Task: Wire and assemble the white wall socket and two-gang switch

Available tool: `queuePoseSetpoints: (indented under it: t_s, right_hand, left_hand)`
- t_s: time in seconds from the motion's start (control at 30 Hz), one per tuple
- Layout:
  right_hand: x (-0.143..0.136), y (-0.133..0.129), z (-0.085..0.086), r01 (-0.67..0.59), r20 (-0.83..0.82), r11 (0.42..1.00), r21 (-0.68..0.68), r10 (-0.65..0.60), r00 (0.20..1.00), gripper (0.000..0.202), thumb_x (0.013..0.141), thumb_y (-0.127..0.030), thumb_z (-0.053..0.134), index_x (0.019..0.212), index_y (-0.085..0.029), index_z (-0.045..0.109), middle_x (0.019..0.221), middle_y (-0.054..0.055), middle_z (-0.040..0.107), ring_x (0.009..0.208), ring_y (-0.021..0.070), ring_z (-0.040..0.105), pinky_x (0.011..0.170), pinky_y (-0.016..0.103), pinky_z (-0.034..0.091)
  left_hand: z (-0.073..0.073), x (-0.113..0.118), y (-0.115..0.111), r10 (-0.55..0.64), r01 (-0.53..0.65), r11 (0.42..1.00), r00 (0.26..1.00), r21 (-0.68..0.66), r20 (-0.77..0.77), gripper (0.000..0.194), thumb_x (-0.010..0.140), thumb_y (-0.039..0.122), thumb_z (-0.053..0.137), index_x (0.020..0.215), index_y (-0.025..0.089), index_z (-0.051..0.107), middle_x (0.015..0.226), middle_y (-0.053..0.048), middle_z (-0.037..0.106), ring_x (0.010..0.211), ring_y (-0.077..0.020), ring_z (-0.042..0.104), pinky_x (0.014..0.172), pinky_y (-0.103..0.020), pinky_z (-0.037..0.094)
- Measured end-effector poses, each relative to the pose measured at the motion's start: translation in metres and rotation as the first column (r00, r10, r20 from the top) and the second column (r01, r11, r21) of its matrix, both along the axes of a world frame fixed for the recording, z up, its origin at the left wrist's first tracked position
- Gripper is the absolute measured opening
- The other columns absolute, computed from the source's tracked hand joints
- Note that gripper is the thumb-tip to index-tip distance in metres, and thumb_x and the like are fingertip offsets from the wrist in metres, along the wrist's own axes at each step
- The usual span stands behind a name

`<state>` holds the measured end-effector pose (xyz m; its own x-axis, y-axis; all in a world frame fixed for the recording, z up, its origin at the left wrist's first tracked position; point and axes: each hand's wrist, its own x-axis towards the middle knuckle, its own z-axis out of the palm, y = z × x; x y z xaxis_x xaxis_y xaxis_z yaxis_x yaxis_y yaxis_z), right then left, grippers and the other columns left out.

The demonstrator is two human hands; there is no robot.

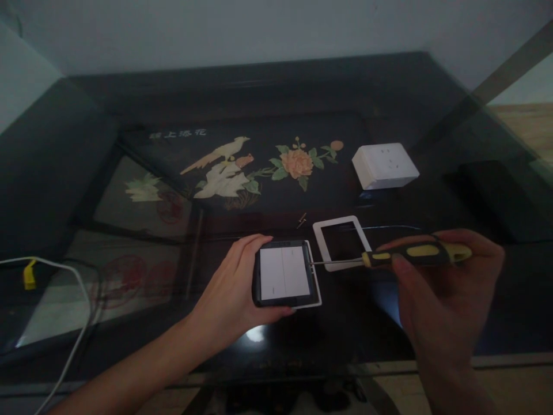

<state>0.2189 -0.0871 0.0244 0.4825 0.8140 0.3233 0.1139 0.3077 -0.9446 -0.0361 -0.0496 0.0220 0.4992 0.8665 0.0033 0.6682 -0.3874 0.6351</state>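
Observation:
Fingers and thumb of my left hand (237,282) grip a wall switch (285,272) by its left side, top and bottom. The switch has a white two-panel face in a dark frame, with a white edge showing at its right. My right hand (449,288) is closed around a black and yellow screwdriver (421,252), held nearly level. Its thin shaft points left, and the tip meets the right edge of the switch. Just beyond lies a white square frame (319,230), partly under the screwdriver shaft. Two small screws (301,220) rest on the table behind the switch.
A white socket box (386,166) with small holes on top stands at the back right. On the left, a white cable (82,288) with a yellow tag (29,275) crosses the glossy dark table (268,92). Inlaid bird and flower pictures decorate the tabletop.

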Motion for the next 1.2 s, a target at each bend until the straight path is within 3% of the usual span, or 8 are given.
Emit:
queuePoseSetpoints:
  t_s: [0.23, 0.4, 0.63, 0.93, 1.07, 1.2]
  right_hand:
    - [-0.002, -0.004, -0.001, -0.017, 0.039, 1.0, 0.001, 0.017, 0.999, 0.05, 0.075, -0.002, 0.074, 0.112, -0.029, 0.053, 0.086, -0.004, 0.07, 0.074, 0.0161, 0.071, 0.069, 0.031, 0.061]
    - [-0.002, -0.008, 0.001, -0.053, 0.162, 0.999, 0.007, 0.051, 0.986, 0.056, 0.07, -0.001, 0.075, 0.113, -0.028, 0.052, 0.092, -0.004, 0.069, 0.075, 0.0158, 0.071, 0.068, 0.032, 0.062]
    - [0.001, -0.006, -0.003, -0.068, -0.021, 0.994, -0.08, 0.067, 0.998, 0.046, 0.076, -0.008, 0.075, 0.11, -0.029, 0.052, 0.087, -0.003, 0.073, 0.078, 0.0192, 0.073, 0.067, 0.033, 0.064]
    - [-0.003, -0.001, -0.005, -0.105, -0.241, 0.983, -0.15, 0.067, 0.968, 0.038, 0.078, -0.015, 0.076, 0.105, -0.03, 0.055, 0.085, -0.005, 0.074, 0.069, 0.0146, 0.07, 0.063, 0.029, 0.063]
    - [-0.005, 0.003, 0.001, -0.1, -0.294, 0.988, -0.115, 0.062, 0.954, 0.036, 0.079, -0.014, 0.074, 0.104, -0.029, 0.054, 0.082, -0.005, 0.073, 0.071, 0.014, 0.07, 0.062, 0.028, 0.063]
    - [-0.01, 0.011, 0.01, -0.129, -0.225, 0.991, -0.022, 0.121, 0.967, 0.04, 0.078, -0.01, 0.074, 0.104, -0.03, 0.051, 0.085, -0.004, 0.073, 0.072, 0.0149, 0.07, 0.06, 0.028, 0.064]
  left_hand:
    - [0.0, 0.001, -0.002, -0.059, 0.059, 0.998, 0.998, 0.029, -0.014, 0.105, 0.069, 0.039, 0.085, 0.15, 0.025, 0.021, 0.148, -0.016, 0.033, 0.137, -0.035, 0.039, 0.114, -0.055, 0.04]
    - [0.001, 0.002, -0.002, -0.158, 0.161, 0.982, 0.987, 0.095, -0.043, 0.089, 0.083, 0.038, 0.072, 0.152, 0.025, 0.018, 0.149, -0.016, 0.035, 0.137, -0.0337, 0.039, 0.114, -0.053, 0.04]
    - [0.0, 0.0, -0.002, -0.155, 0.161, 0.981, 0.986, 0.105, -0.058, 0.094, 0.078, 0.044, 0.077, 0.15, 0.024, 0.02, 0.143, -0.018, 0.04, 0.131, -0.0371, 0.045, 0.108, -0.056, 0.046]
    - [-0.004, -0.001, -0.001, -0.141, 0.133, 0.976, 0.989, 0.172, 0.039, 0.072, 0.086, 0.034, 0.066, 0.147, 0.024, 0.029, 0.137, -0.015, 0.042, 0.128, -0.032, 0.044, 0.109, -0.05, 0.044]
    - [0.003, -0.003, 0.003, -0.142, 0.12, 0.975, 0.984, 0.186, 0.111, 0.068, 0.086, 0.036, 0.067, 0.145, 0.024, 0.034, 0.135, -0.013, 0.043, 0.125, -0.0298, 0.046, 0.108, -0.046, 0.044]
    - [0.008, -0.008, 0.01, -0.126, 0.106, 0.983, 0.984, 0.149, 0.128, 0.068, 0.088, 0.039, 0.065, 0.147, 0.025, 0.033, 0.136, -0.013, 0.041, 0.127, -0.03, 0.045, 0.108, -0.046, 0.044]
